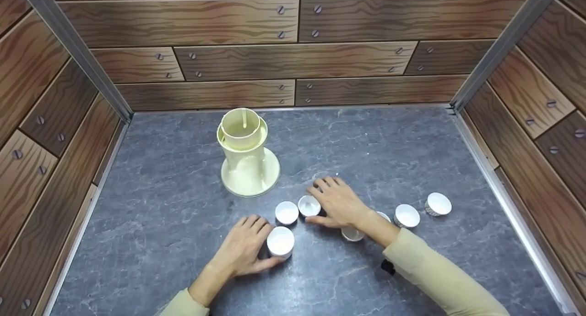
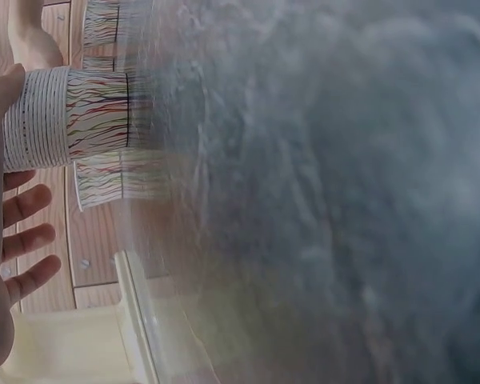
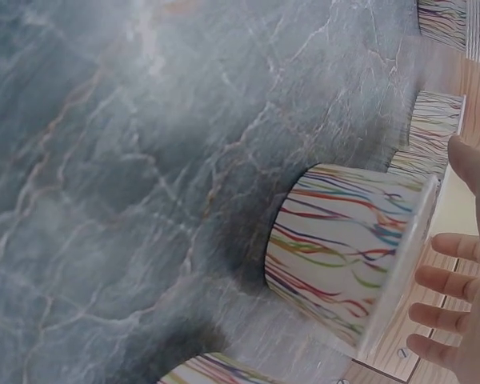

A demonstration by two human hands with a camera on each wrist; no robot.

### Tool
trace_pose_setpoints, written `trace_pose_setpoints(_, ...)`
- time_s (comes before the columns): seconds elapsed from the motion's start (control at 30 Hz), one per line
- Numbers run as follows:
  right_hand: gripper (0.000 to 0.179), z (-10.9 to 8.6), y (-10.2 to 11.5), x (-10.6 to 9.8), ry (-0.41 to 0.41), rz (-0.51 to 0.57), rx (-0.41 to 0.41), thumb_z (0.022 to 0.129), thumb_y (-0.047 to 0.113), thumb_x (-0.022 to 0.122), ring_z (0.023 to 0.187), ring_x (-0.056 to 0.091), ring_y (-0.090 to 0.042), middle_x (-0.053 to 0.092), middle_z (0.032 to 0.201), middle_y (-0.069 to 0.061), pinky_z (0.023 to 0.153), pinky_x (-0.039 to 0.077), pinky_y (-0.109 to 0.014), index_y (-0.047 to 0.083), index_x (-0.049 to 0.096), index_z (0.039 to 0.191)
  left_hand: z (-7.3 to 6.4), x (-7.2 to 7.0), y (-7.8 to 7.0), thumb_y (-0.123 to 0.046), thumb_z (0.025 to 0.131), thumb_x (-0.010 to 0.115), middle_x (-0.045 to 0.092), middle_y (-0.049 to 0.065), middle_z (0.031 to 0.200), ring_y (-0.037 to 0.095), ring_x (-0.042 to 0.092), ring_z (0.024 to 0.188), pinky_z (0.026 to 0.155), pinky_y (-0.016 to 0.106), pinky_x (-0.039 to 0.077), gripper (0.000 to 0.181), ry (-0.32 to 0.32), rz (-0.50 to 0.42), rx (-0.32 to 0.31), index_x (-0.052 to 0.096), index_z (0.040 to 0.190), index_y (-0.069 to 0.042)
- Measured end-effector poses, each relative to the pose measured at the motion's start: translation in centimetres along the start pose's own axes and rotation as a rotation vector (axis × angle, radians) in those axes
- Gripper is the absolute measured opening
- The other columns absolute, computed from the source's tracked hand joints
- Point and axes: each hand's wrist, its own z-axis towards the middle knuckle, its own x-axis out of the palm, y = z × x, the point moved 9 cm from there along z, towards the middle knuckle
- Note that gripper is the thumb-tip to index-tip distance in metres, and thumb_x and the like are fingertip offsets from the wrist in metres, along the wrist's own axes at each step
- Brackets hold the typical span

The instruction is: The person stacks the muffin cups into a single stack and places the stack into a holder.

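Observation:
My left hand (image 1: 242,247) holds a stack of white paper cups (image 1: 280,242), thumb on the near side and index finger on the far side. The left wrist view shows the stack's many rims (image 2: 36,120) and colourful wavy lines, its base on the table. The other left fingers spread loosely. My right hand (image 1: 339,204) reaches over the table, fingers apart, around a single paper cup (image 1: 309,206) without visibly gripping it. Another cup (image 1: 286,213) stands between that cup and the stack. In the right wrist view, a striped cup (image 3: 344,248) stands close to the right hand.
A cream plastic stand (image 1: 247,174) with a flared round base and a cylinder in its top stands behind the cups. Cups (image 1: 352,234) partly hidden by my right forearm, and two more (image 1: 407,215) (image 1: 438,204), stand to the right. Wood-patterned walls (image 1: 293,59) enclose the marbled table.

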Motion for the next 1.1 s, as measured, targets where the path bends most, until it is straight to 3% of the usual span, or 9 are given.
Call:
trace_pose_setpoints(0.2, 0.073, 0.2, -0.1, 0.0, 0.003, 0.006, -0.006, 0.093, 0.072, 0.062, 0.124, 0.058, -0.033, 0.061, 0.134, -0.014, 0.106, 0.051, -0.054, 0.013, 0.062, 0.137, 0.1, 0.1, 0.0, -0.081, 0.083, 0.066, 0.065, -0.002, 0.100, 0.018, 0.060, 0.095, 0.081, 0.033, 0.051, 0.068, 0.007, 0.009, 0.001, 0.066, 0.111, -0.019)
trace_pose_setpoints(0.57, 0.069, 0.3, -0.1, 0.0, 0.005, 0.032, -0.015, 0.092, 0.069, 0.065, 0.125, 0.058, -0.034, 0.061, 0.135, -0.015, 0.104, 0.052, -0.054, 0.012, 0.064, 0.130, 0.0, 0.1, 0.0, -0.076, 0.077, 0.075, 0.065, -0.002, 0.100, 0.017, 0.059, 0.096, 0.082, 0.034, 0.051, 0.068, 0.001, 0.002, 0.002, 0.066, 0.111, -0.019)
trace_pose_setpoints(1.1, 0.067, -0.2, 0.0, -1.5, -0.063, 0.005, -0.065, 0.090, 0.073, 0.064, 0.122, 0.060, -0.031, 0.063, 0.131, -0.011, 0.102, 0.054, -0.050, 0.014, 0.067, 0.123, 0.1, 0.1, 0.1, -0.077, 0.078, 0.075, 0.065, -0.002, 0.100, 0.018, 0.060, 0.095, 0.081, 0.034, 0.051, 0.067, -0.001, -0.006, -0.004, 0.067, 0.111, -0.019)
